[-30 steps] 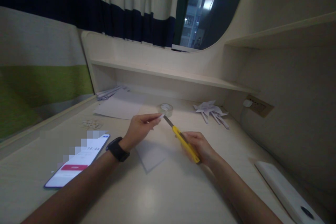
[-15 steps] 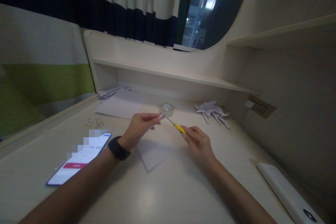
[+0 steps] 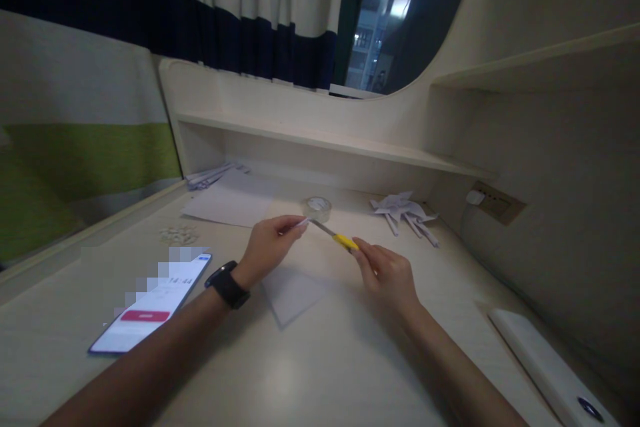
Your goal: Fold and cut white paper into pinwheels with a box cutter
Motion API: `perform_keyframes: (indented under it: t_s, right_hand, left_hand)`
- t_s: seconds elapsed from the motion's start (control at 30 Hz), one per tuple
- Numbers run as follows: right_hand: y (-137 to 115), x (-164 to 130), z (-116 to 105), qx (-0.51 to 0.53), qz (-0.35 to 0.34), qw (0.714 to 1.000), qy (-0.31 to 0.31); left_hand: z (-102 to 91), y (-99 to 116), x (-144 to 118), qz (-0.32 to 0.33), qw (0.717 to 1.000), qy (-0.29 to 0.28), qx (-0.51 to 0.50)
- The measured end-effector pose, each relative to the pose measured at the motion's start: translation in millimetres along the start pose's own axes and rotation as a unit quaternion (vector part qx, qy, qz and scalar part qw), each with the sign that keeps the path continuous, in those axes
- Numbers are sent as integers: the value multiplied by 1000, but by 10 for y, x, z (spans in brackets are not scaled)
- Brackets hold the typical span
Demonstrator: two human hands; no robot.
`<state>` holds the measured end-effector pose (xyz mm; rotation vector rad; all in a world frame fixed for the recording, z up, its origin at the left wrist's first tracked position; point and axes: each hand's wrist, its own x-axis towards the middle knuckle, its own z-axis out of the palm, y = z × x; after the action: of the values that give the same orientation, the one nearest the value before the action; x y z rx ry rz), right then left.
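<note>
Right hand [image 3: 387, 273] is gripping the yellow knife [image 3: 345, 241]; left hand [image 3: 270, 242] is pinching a paper scrap [image 3: 302, 221] at the blade tip.

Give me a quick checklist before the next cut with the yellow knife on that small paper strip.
1. Right hand grip on yellow utility knife: ok, closed around the handle.
2. Left hand pinching small paper strip: ok.
3. Blade extended, tip at the strip: ok.
4. Left fingertips clear of blade edge: cannot tell, they look very close.
5. Tape roll out of the way: ok, behind the hands.
6. Phone away from the blade: ok, to the left.
</note>
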<state>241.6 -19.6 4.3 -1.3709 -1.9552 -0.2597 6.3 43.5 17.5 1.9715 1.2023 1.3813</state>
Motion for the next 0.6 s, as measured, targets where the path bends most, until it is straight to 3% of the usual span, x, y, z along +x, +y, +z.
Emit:
perform_keyframes:
  t_s: [0.2,0.33,0.43,0.6]
  right_hand:
    - [11,28,-12,66,87,994,3]
    - [-29,46,22,194,151,969,-3]
    - [-76,47,65,275,192,942,-21]
    - [-172,7,171,357,247,900,-54]
  left_hand:
    - [21,28,27,-23,999,-9,-48]
    - [41,15,19,-37,997,-26,-62]
    - [55,25,-13,-52,994,-67,-68]
    - [116,100,-108,-38,977,-188,-93]
